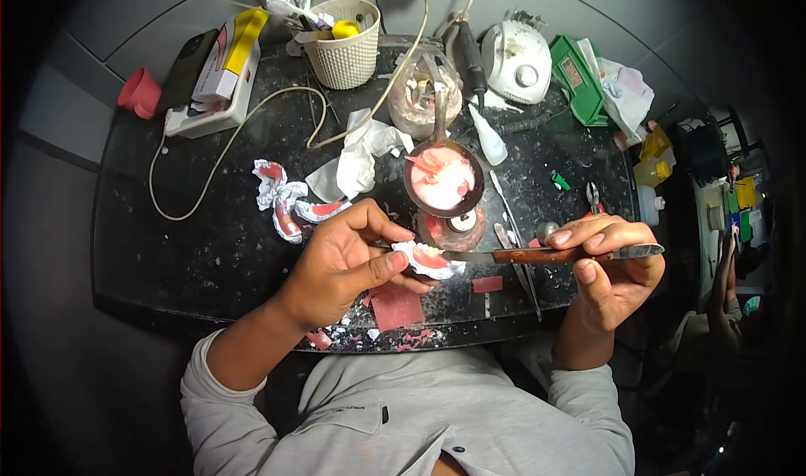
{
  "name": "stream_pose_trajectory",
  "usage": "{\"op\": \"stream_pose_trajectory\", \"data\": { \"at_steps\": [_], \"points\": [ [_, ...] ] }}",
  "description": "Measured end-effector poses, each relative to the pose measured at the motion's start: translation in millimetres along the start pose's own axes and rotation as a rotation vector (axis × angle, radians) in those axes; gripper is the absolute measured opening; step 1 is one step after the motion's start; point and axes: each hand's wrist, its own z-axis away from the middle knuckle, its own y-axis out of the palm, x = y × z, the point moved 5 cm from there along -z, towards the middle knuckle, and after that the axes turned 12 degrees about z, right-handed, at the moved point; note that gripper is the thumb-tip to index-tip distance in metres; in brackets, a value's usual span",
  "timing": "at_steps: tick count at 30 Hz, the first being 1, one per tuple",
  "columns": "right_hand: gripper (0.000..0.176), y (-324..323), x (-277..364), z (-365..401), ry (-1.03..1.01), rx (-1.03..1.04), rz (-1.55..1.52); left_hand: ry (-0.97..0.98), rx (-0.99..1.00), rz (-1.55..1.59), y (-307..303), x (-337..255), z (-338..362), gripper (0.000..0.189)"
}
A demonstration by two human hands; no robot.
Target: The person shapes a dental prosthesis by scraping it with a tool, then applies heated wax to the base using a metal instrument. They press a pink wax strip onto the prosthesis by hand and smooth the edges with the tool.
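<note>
Between the thumb and fingers of my left hand (348,253) is a white plaster dental model (428,260) with pink wax and a row of teeth on it. My right hand (611,262) grips a wax knife (541,256) by its brown wooden handle. The knife's blade reaches left and its tip meets the model near the teeth. Just beyond the model, a small pan (442,180) of melted pink and white wax sits above a spirit burner (453,228). Pink wax sheets (397,306) and scraps lie below my hands.
More plaster models with pink wax (287,207) lie to the left, beside crumpled white tissue (348,170). A woven basket (344,48) of tools, a white machine (516,60) and a green box (579,81) stand at the back. A cable (252,115) loops across the bench. Another person (714,325) is at far right.
</note>
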Motion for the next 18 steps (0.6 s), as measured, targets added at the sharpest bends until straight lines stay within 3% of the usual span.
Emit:
{"op": "stream_pose_trajectory", "data": {
  "at_steps": [18],
  "points": [
    [0.018, 0.7, -3.2, 0.7, -0.04, 0.042, 0.026, 0.0, -0.014, -0.01, -3.0, 2.4, -0.2, 0.015]
  ]
}}
